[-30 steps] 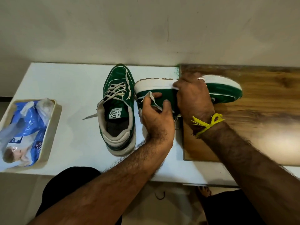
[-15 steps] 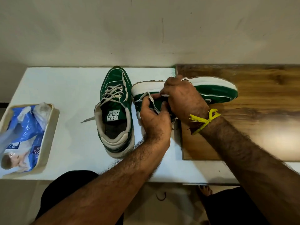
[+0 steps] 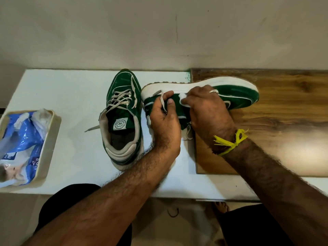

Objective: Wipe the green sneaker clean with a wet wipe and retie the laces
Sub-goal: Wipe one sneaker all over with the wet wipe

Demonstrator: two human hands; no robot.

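Note:
One green sneaker point(image 3: 236, 94) lies on its side across the seam between the white table point(image 3: 62, 96) and the wooden board point(image 3: 276, 107), its white sole toward the wall. My left hand point(image 3: 164, 118) grips its heel end, with a loose lace running over the fingers. My right hand point(image 3: 207, 110) presses a white wet wipe point(image 3: 183, 100) against the green side of the shoe. Only an edge of the wipe shows past the fingers. The second green sneaker point(image 3: 122, 118) stands upright just left of it, loosely laced.
A beige tray point(image 3: 50, 139) at the left table edge holds a blue wet wipe pack point(image 3: 19, 144). The wall runs right behind the table. A yellow thread is tied around my right wrist. My knees and a bare foot show below the table's front edge.
My right hand has slid from the sole down onto the shoe's green side and back toward the toe, and the wipe's edge now shows. My left hand keeps its grip on the heel.

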